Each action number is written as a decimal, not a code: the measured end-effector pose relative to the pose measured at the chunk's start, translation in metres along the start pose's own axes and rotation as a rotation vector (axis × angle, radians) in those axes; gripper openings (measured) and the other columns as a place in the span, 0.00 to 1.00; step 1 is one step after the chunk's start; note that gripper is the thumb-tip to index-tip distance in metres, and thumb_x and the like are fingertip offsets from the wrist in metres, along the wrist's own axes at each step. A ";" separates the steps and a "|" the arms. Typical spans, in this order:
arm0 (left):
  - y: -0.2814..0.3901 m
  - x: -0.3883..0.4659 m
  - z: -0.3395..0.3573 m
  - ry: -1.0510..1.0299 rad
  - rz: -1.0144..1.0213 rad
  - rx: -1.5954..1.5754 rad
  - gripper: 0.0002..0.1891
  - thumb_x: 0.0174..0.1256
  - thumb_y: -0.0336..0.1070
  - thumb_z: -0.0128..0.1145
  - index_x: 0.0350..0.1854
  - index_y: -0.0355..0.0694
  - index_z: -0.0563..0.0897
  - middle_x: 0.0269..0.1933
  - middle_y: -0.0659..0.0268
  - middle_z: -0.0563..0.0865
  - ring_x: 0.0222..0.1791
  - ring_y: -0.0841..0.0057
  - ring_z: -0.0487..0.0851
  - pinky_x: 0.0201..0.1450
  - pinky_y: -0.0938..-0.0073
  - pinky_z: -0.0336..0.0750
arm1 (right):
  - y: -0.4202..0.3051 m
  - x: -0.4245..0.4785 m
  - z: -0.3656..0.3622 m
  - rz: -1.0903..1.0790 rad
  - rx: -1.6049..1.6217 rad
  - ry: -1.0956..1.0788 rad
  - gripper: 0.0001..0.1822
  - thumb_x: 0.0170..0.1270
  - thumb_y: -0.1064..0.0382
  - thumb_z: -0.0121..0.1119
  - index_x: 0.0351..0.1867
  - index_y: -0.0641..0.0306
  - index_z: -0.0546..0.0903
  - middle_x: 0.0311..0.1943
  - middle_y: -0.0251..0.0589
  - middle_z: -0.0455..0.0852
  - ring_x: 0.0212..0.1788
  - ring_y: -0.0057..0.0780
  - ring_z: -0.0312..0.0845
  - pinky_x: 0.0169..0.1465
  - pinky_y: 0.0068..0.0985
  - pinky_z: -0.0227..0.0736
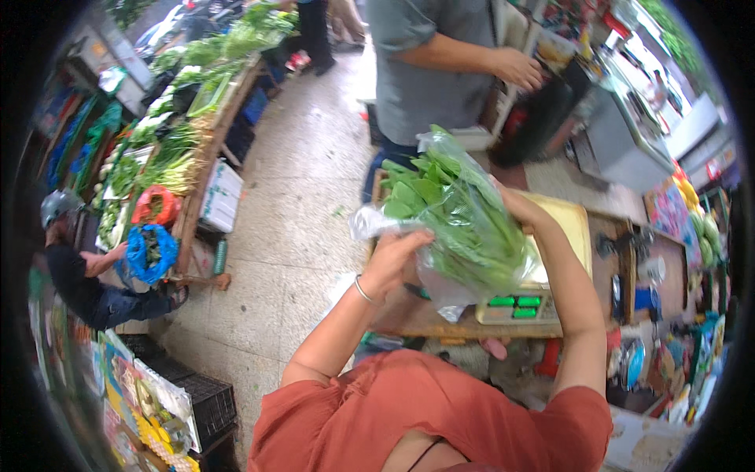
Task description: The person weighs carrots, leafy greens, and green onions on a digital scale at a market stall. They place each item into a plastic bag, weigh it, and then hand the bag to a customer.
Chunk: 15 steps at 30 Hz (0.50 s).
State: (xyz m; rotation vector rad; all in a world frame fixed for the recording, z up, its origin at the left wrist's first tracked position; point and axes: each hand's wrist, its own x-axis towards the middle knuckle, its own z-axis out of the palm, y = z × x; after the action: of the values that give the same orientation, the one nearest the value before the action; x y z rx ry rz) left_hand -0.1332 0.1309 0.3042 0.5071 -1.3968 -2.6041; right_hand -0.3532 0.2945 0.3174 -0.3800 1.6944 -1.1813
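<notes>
A clear plastic bag (445, 289) holds a bunch of leafy green vegetables (466, 230), with leaves sticking out of its mouth at the upper left. My left hand (398, 259), with a bangle at the wrist, grips the bag's gathered edge on the left. My right hand (516, 206) is against the bag's far right side; its fingers are partly hidden behind the greens. Below and behind the bag, a digital weighing scale (566, 242) with a pale yellow pan and a lit green display stands on a wooden table (436, 324).
A person in a grey shirt (433, 82) stands across the table. Vegetables lie on a long wooden stall (215, 135) at the left, where another person (76, 265) reaches toward a blue bag (151, 253). Black crates (206, 401) stand lower left; a compartmented wooden tray (660, 289) lies right.
</notes>
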 end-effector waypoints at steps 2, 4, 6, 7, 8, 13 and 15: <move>0.018 0.032 -0.037 -0.049 0.057 -0.037 0.15 0.56 0.32 0.55 0.46 0.33 0.76 0.39 0.65 0.82 0.38 0.78 0.79 0.42 0.77 0.73 | -0.007 0.017 0.022 -0.069 0.181 0.029 0.37 0.64 0.32 0.36 0.58 0.63 0.71 0.54 0.45 0.75 0.55 0.33 0.71 0.58 0.31 0.65; 0.034 0.058 -0.073 -0.096 0.011 -0.071 0.14 0.56 0.32 0.55 0.45 0.33 0.77 0.38 0.65 0.83 0.38 0.77 0.80 0.42 0.75 0.75 | -0.001 0.042 0.041 -0.094 0.106 0.177 0.37 0.65 0.34 0.37 0.58 0.68 0.71 0.54 0.47 0.75 0.54 0.34 0.71 0.57 0.29 0.65; 0.036 0.086 -0.091 -0.152 -0.022 -0.154 0.11 0.56 0.32 0.56 0.41 0.34 0.79 0.37 0.65 0.83 0.38 0.77 0.81 0.42 0.74 0.76 | 0.024 0.073 0.049 -0.159 0.057 0.307 0.38 0.66 0.35 0.37 0.58 0.71 0.70 0.55 0.48 0.74 0.54 0.35 0.70 0.57 0.30 0.64; 0.025 0.104 -0.105 -0.130 -0.042 -0.137 0.12 0.56 0.33 0.57 0.41 0.34 0.79 0.37 0.65 0.83 0.37 0.76 0.81 0.42 0.74 0.76 | 0.033 0.083 0.055 -0.154 0.085 0.363 0.38 0.66 0.36 0.38 0.58 0.72 0.69 0.55 0.49 0.73 0.55 0.36 0.70 0.56 0.30 0.63; 0.009 0.126 -0.122 -0.104 -0.065 -0.121 0.12 0.56 0.33 0.57 0.41 0.34 0.79 0.36 0.65 0.83 0.37 0.76 0.81 0.42 0.74 0.76 | 0.039 0.090 0.061 -0.102 0.158 0.418 0.37 0.66 0.36 0.38 0.58 0.72 0.69 0.55 0.50 0.73 0.56 0.37 0.69 0.56 0.31 0.64; -0.017 0.141 -0.138 0.105 -0.104 0.013 0.13 0.56 0.38 0.60 0.40 0.36 0.78 0.35 0.65 0.83 0.34 0.75 0.81 0.40 0.73 0.76 | 0.112 0.112 0.074 -0.142 0.145 0.656 0.31 0.68 0.44 0.39 0.57 0.71 0.70 0.52 0.49 0.76 0.52 0.39 0.72 0.57 0.29 0.64; -0.019 0.139 -0.124 0.165 -0.050 0.092 0.14 0.56 0.41 0.61 0.39 0.36 0.78 0.34 0.65 0.83 0.32 0.75 0.81 0.38 0.73 0.75 | 0.133 0.091 0.080 -0.214 -0.079 0.775 0.29 0.68 0.48 0.40 0.58 0.73 0.67 0.54 0.51 0.74 0.54 0.41 0.71 0.59 0.30 0.61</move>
State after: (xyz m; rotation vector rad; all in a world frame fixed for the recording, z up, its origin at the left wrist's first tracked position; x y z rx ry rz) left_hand -0.2179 0.0061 0.1936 0.7604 -1.4719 -2.4783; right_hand -0.2912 0.2515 0.1537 -0.1520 2.4123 -1.5420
